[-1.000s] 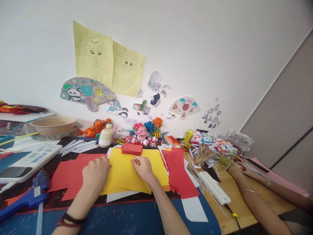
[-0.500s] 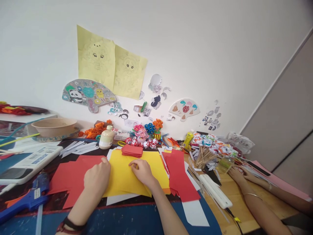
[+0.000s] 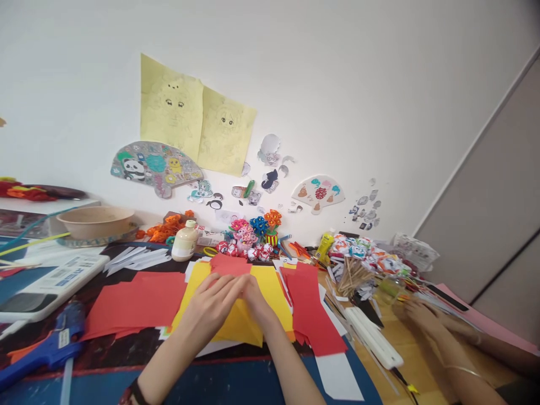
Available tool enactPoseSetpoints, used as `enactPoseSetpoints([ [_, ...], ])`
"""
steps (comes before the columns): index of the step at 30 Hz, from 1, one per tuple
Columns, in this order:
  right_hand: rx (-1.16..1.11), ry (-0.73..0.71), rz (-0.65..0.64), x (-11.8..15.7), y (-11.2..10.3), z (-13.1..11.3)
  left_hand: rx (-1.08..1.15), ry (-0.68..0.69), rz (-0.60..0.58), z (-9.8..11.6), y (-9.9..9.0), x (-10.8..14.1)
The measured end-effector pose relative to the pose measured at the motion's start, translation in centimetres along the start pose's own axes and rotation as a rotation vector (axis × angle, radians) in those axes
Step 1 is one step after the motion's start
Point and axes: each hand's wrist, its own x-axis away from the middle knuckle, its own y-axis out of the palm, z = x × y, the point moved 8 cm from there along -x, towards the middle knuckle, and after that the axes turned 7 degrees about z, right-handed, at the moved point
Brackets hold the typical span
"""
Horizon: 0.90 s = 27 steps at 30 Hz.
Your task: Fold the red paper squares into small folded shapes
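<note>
My left hand [image 3: 215, 304] and my right hand [image 3: 255, 304] meet over a stack of yellow paper [image 3: 274, 292] in the middle of the table. Left fingers curl down, pressed together, their tips hidden. Most right fingers are out of sight behind the left hand, and the hand looks closed. Directly beyond the fingertips lies a small stack of red paper [image 3: 230, 264]; whether a sheet is pinched cannot be seen. Larger red sheets lie to the left [image 3: 139, 298], and more red sheets [image 3: 310, 306] to the right, with white paper [image 3: 337, 374] under them.
A blue glue gun [image 3: 61, 343] and a white device [image 3: 54, 287] sit at left. Behind are a bowl [image 3: 96, 222], a glue bottle [image 3: 184, 242] and craft flowers [image 3: 257, 228]. A white power strip [image 3: 373, 337] lies right, near another person's hands [image 3: 422, 318].
My left hand has left the red sheets and moved right, joining my right hand beside the small red stack. The other person's hands have shifted slightly.
</note>
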Motion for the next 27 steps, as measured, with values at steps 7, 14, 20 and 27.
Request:
enactPoseSetpoints([
  [7, -0.351, 0.191, -0.059, 0.5, -0.5, -1.8, 0.118, 0.009, -0.166, 0.2, 2.4, 0.9],
  [14, -0.232, 0.129, 0.031, 0.2, -3.4, -2.2, 0.169, -0.062, -0.288, -0.3, 2.9, 1.1],
  [20, -0.062, 0.168, -0.041, 0.5, -3.8, -1.6, 0.145, -0.138, -0.276, -1.3, 3.0, 1.0],
  [27, 0.037, 0.189, -0.021, 0.0, -5.1, -1.1, 0.174, -0.138, -0.274, -2.4, 2.9, 1.3],
])
